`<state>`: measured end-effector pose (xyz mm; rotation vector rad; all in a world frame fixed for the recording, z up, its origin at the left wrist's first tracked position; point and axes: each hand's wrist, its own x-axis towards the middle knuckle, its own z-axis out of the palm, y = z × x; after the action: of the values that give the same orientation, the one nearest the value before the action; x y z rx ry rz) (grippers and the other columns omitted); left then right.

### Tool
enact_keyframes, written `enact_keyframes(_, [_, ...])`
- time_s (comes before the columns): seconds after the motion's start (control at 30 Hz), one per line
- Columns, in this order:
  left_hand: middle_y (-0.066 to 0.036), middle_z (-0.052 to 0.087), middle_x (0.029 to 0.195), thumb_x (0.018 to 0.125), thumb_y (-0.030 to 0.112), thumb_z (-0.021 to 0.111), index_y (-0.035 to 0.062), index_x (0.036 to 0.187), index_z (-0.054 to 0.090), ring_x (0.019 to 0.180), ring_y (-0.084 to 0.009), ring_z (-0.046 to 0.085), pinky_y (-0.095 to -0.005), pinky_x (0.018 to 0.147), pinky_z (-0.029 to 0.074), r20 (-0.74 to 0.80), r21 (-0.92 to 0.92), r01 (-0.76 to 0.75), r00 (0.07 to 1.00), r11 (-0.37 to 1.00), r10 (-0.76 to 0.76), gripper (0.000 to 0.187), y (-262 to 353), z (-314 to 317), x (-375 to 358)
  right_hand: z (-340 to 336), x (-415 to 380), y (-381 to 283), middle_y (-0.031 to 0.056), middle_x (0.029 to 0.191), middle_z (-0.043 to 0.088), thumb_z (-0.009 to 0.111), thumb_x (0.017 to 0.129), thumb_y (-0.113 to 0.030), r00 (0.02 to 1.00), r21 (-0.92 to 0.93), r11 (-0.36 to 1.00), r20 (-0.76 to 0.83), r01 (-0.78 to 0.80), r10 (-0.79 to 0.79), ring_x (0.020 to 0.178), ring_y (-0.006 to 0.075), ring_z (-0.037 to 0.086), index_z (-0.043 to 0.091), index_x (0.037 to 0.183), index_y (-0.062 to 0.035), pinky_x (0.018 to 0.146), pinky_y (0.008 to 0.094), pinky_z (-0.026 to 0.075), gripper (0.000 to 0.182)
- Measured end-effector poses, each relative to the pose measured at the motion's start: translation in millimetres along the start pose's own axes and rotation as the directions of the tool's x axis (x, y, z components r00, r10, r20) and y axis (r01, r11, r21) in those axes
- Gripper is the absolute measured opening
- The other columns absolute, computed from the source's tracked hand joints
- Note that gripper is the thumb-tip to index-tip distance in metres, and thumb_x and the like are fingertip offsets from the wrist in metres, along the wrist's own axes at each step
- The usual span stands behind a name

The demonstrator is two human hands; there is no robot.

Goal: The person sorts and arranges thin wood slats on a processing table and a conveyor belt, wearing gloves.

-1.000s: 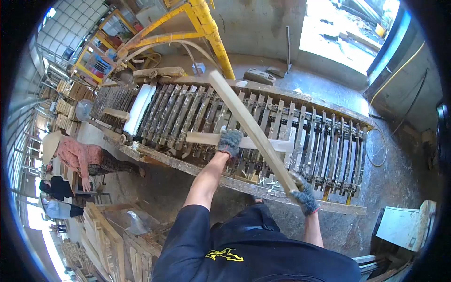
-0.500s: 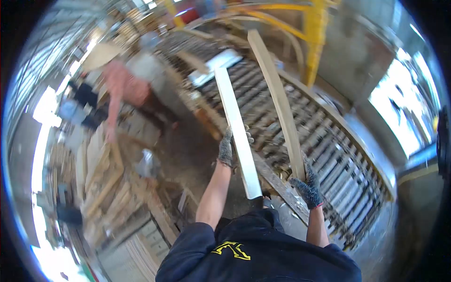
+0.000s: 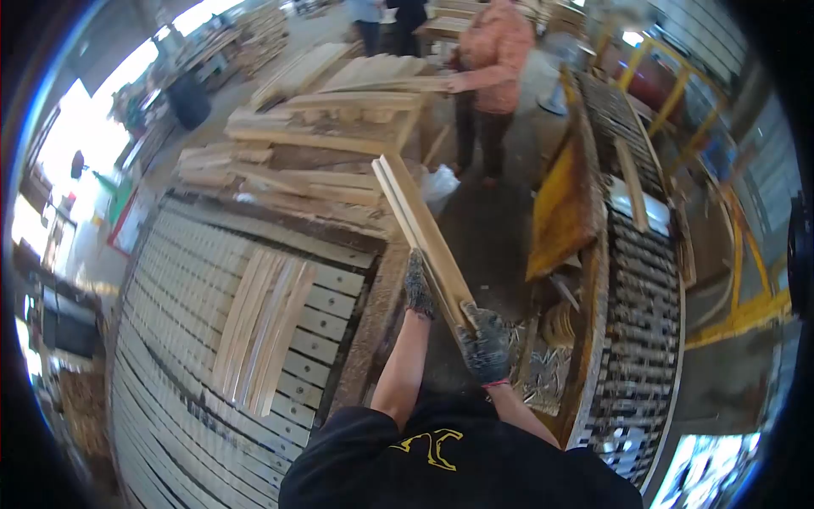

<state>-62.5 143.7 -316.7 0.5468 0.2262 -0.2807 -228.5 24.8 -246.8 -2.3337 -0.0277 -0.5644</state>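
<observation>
Two long wooden boards [image 3: 428,237] lie side by side in front of my body, tilted up and away to the left. My left hand [image 3: 418,284], in a grey glove, is closed on their left side. Around their near end wraps my right hand [image 3: 485,343], also gloved in grey. To the left, several narrow wooden strips [image 3: 263,327] rest together on a slatted metal bed [image 3: 170,356].
Stacked wooden boards [image 3: 339,110] lie ahead, where a person in a pink top [image 3: 496,59] touches one. A roller conveyor [image 3: 636,339] runs along the right, with a yellow-brown panel [image 3: 560,208] beside it. Yellow railings [image 3: 738,246] stand farther right.
The view has swung left, from the roller conveyor to the slatted bed. The boards, held apart in separate hands before, are now together, and my hands are closer to each other.
</observation>
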Motion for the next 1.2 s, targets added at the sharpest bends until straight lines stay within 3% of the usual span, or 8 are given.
enact_keyframes(0.17, [-0.010, 0.069, 0.102, 0.097, 0.050, 0.061, 0.0054, 0.129, 0.061, 0.090, -0.0202, 0.067, -0.0370, 0.078, 0.056, -0.239, 0.150, -0.149, 0.954, 0.977, 0.182, 0.055, 119.7, -107.4, 25.8, 99.6, 19.6, -65.3, 0.0153, 0.128, 0.064, 0.065, 0.090, -0.016, 0.956, -0.080, 0.980, 0.250, 0.180, -0.156, 0.112, 0.0345, 0.062, 0.063, 0.134, -0.0103, 0.096, 0.0447, 0.049, 0.045])
enact_keyframes(0.33, [-0.014, 0.071, 0.093, 0.076, 0.046, 0.083, -0.0012, 0.116, 0.066, 0.088, -0.0208, 0.070, -0.0352, 0.074, 0.056, -0.338, 0.880, 0.183, 0.890, 0.439, 0.306, 0.064, 245.7, -135.1, -41.7, 182.1, 9.4, -84.4, 0.0152, 0.128, 0.062, 0.059, 0.094, -0.029, 0.658, 0.196, 0.915, 0.644, 0.351, -0.390, 0.117, 0.0350, 0.059, 0.056, 0.141, -0.0181, 0.099, 0.0478, 0.047, 0.048])
enact_keyframes(0.47, [-0.020, 0.072, 0.106, 0.066, 0.048, 0.085, 0.0008, 0.120, 0.065, 0.102, -0.0335, 0.070, -0.0439, 0.087, 0.056, -0.259, 0.904, 0.375, 0.862, -0.204, 0.435, 0.074, 267.7, -202.1, -87.7, 226.0, 11.1, -78.6, 0.0147, 0.129, 0.062, 0.060, 0.095, -0.040, 0.407, 0.216, 0.893, 0.831, 0.394, -0.380, 0.120, 0.0358, 0.057, 0.054, 0.143, -0.0194, 0.103, 0.0454, 0.046, 0.052])
enact_keyframes(0.57, [-0.019, 0.070, 0.116, 0.068, 0.043, 0.082, 0.0065, 0.128, 0.063, 0.108, -0.0391, 0.066, -0.0477, 0.093, 0.052, -0.275, 0.836, 0.429, 0.867, -0.342, 0.416, 0.073, 243.1, -243.2, -131.7, 264.7, 25.4, -66.0, 0.0164, 0.136, 0.058, 0.065, 0.093, -0.038, 0.443, 0.145, 0.950, 0.858, 0.278, -0.261, 0.126, 0.0373, 0.053, 0.051, 0.145, -0.0164, 0.107, 0.0449, 0.043, 0.058])
enact_keyframes(0.73, [-0.017, 0.069, 0.118, 0.073, 0.038, 0.080, 0.0134, 0.130, 0.064, 0.111, -0.0377, 0.064, -0.0466, 0.096, 0.051, -0.208, 0.863, 0.427, 0.788, -0.271, 0.580, 0.064, 210.0, -276.6, -184.8, 334.4, 60.2, -27.4, 0.0221, 0.147, 0.049, 0.079, 0.082, -0.025, 0.801, 0.087, 0.996, 0.593, 0.037, -0.081, 0.134, 0.0385, 0.049, 0.041, 0.150, -0.0063, 0.113, 0.0441, 0.040, 0.080])
enact_keyframes(0.93, [-0.016, 0.070, 0.119, 0.075, 0.039, 0.082, 0.0122, 0.128, 0.065, 0.116, -0.0358, 0.063, -0.0460, 0.100, 0.048, -0.261, 0.808, 0.579, 0.516, -0.108, 0.816, 0.062, 195.4, -317.7, -278.9, 393.4, 120.6, 9.5, 0.0227, 0.149, 0.048, 0.083, 0.077, -0.025, 0.708, 0.224, 0.972, 0.697, -0.067, -0.112, 0.137, 0.0383, 0.046, 0.039, 0.152, -0.0072, 0.113, 0.0436, 0.039, 0.089])
enact_keyframes(1.1, [-0.023, 0.063, 0.130, 0.079, 0.042, 0.082, 0.0017, 0.132, 0.061, 0.123, -0.0392, 0.058, -0.0440, 0.109, 0.042, -0.546, 0.446, 0.864, 0.056, 0.233, 0.836, 0.070, 186.8, -331.3, -364.6, 417.6, 164.3, 16.2, 0.0198, 0.150, 0.048, 0.081, 0.082, -0.024, 0.432, 0.018, 0.999, 0.901, 0.040, -0.033, 0.138, 0.0353, 0.046, 0.037, 0.154, -0.0073, 0.113, 0.0427, 0.040, 0.085])
enact_keyframes(1.2, [-0.015, 0.065, 0.129, 0.085, 0.044, 0.077, 0.0003, 0.129, 0.063, 0.120, -0.0296, 0.058, -0.0406, 0.102, 0.044, -0.843, 0.480, 0.458, 0.004, 0.748, 0.538, 0.064, 166.9, -359.5, -377.8, 420.6, 167.6, 9.5, 0.0201, 0.148, 0.050, 0.082, 0.081, -0.026, 0.415, 0.201, 0.974, 0.899, -0.108, -0.140, 0.137, 0.0351, 0.048, 0.041, 0.151, -0.0073, 0.112, 0.0423, 0.041, 0.083])
